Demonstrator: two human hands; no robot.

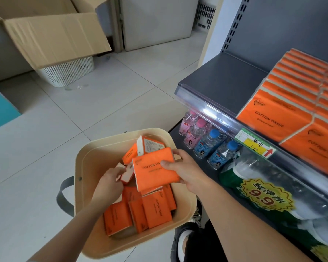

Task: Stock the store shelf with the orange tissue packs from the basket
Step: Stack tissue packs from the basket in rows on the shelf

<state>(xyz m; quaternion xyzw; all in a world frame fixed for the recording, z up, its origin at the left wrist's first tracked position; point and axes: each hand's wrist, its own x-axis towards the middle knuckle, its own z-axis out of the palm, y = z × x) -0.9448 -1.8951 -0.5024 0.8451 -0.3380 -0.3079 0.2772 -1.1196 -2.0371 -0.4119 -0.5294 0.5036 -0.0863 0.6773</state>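
Observation:
A beige basket (87, 188) stands on the floor with several orange tissue packs (155, 210) lying loose inside. My right hand (186, 173) grips one orange pack (151, 173) by its right end, held over the basket. My left hand (110, 184) reaches into the basket and pinches another orange pack (126, 176) that stands on edge. On the grey shelf (222, 72) at the right, rows of orange tissue packs (284, 103) stand stacked toward the back.
Small water bottles (206, 142) and a wrapped pack of bottles (269, 199) sit on the lower shelf beside my right arm. An open cardboard box (51, 35) rests over a white slotted basket (68, 72) at the back left. White floor tiles surround the basket.

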